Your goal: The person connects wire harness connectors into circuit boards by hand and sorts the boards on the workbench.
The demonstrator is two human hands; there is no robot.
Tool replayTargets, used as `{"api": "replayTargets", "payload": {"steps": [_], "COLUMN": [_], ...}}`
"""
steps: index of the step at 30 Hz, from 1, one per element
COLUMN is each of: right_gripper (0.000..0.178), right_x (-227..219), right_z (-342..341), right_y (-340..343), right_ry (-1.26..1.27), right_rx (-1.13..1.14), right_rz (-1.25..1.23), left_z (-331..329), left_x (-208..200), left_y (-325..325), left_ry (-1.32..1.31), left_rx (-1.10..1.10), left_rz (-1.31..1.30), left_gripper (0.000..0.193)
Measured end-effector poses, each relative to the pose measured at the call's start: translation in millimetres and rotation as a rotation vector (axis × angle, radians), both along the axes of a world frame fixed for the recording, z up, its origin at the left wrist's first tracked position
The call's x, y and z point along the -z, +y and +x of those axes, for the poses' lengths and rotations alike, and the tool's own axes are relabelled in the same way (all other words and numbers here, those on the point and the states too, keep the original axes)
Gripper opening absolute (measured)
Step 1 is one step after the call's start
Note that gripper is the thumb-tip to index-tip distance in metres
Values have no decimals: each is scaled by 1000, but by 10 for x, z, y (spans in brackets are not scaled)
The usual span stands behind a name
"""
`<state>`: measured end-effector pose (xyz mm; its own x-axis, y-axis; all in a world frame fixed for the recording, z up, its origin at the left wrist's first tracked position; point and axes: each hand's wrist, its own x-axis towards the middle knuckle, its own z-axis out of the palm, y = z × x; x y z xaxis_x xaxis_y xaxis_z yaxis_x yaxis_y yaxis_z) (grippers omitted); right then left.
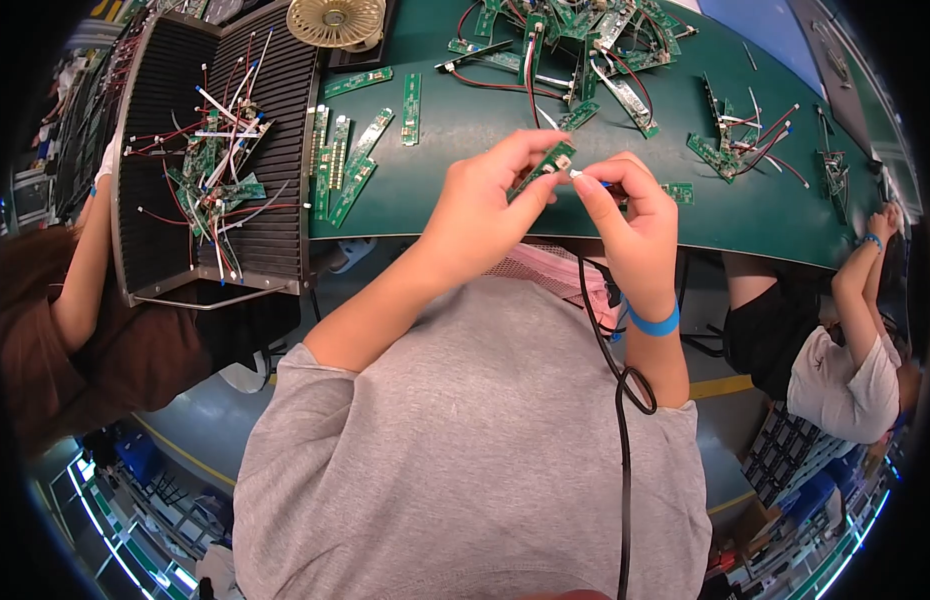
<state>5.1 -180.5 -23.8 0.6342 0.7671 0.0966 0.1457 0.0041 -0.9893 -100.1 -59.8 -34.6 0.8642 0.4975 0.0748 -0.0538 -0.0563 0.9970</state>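
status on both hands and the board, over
Left hand: holding green board. Right hand: pinching white connector close by. Wired boards heaped beyond, apart.

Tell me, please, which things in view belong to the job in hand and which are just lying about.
Likely part of the job:
green board, left hand
white plug, right hand
piled wired boards
loose boards, at left

Apparently just lying about:
yellowish fan
pink mesh item

"Where does the fisheye head camera sit?"
"On the wearer's head, facing down: grey T-shirt (475, 430) close at lower centre, left hand (485, 200) and right hand (637, 215) near, upper centre, green worktable (460, 108) beyond, along the top."
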Motion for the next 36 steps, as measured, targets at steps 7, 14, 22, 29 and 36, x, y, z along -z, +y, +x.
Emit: {"api": "replayTargets", "payload": {"steps": [7, 14, 22, 29, 36], "right_gripper": [8, 9, 9, 12, 12], "right_x": [-12, 23, 65, 64, 74], "right_z": [-64, -88, -60, -67, -25], "right_y": [-4, 7, -9, -3, -15], "right_ry": [-215, -250, -324, -346, -317], "right_rx": [92, 148, 92, 83, 54], "right_rz": [-50, -75, -105, -206, -235], "left_z": [-2, 4, 9, 12, 2], "left_x": [-2, -38, 42, 133, 161], "left_y": [-122, -164, -132, -112, -105], "left_ry": [20, 52, 3, 21, 49], "left_rx": [-58, -87, -70, -30, -9], "left_rz": [139, 559, 704, 789, 799], "left_gripper": [27, 39, 39, 39, 39]}}
